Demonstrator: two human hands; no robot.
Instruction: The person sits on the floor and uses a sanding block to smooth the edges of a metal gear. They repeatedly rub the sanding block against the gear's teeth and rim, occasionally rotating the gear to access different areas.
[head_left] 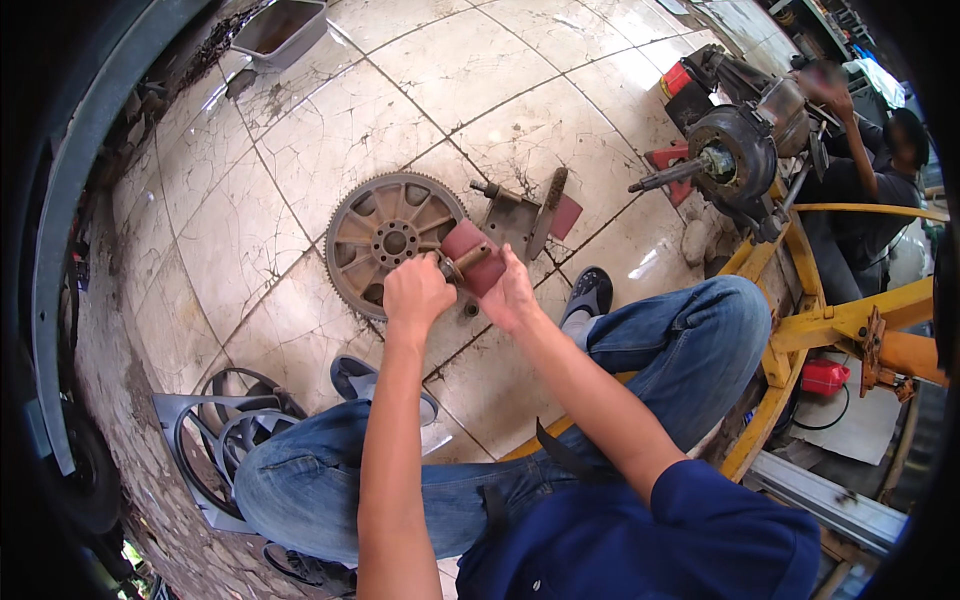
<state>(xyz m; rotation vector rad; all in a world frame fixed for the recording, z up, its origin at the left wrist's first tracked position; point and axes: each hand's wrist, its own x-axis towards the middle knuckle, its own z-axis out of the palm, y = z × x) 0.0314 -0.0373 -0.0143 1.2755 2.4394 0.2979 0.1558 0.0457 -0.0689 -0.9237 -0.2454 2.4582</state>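
My left hand is closed on one end of a short metal shaft. My right hand holds a reddish-brown sheet of sandpaper, with the shaft's free end lying across it. Below and to the left of my hands, a rusty toothed flywheel rests flat on the tiles. Just beyond my hands lie a metal plate, a dark wire brush and a second piece of sandpaper. A small round metal part sits on the floor between my forearms.
On the right, an axle-like assembly with a hub stands near a red stand and a yellow frame. Another person works behind it. A grey plastic fan shroud leans by my left knee; a tub stands far left.
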